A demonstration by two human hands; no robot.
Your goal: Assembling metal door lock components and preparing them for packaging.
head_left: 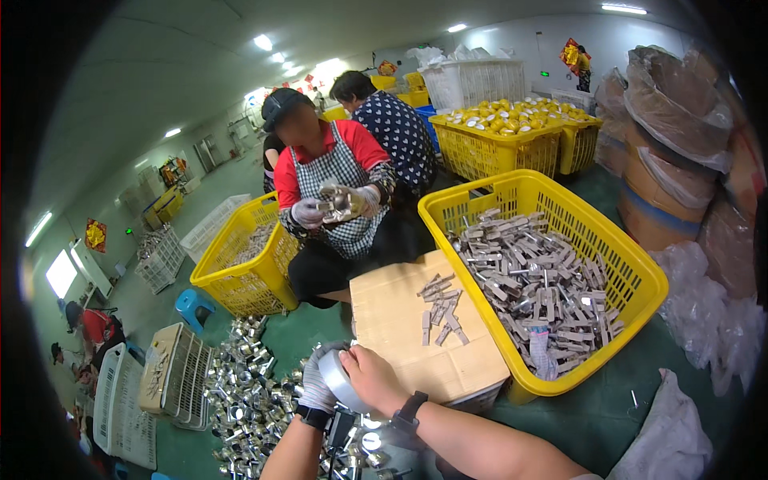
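My left hand [317, 387], in a light knitted glove, is closed around one side of a silver-grey round band-like part [339, 384]. My bare right hand [374, 379] grips the other side, its thumb along the upper rim. Whatever lies inside the part is hidden. Just beyond my hands is a flat cardboard surface [392, 320] bearing several slim grey metal pieces [442, 310]. Below and left of my hands, shiny metal cup-shaped parts with stems [244, 400] are heaped on the green floor.
A yellow basket [588, 382] full of grey metal pieces [536, 280] stands right of the cardboard. Opposite me sits a co-worker [336, 176] in gloves, holding a metal part. Another yellow basket [232, 280] and white crates [124, 408] stand left; wrapped drums [668, 176] stand right.
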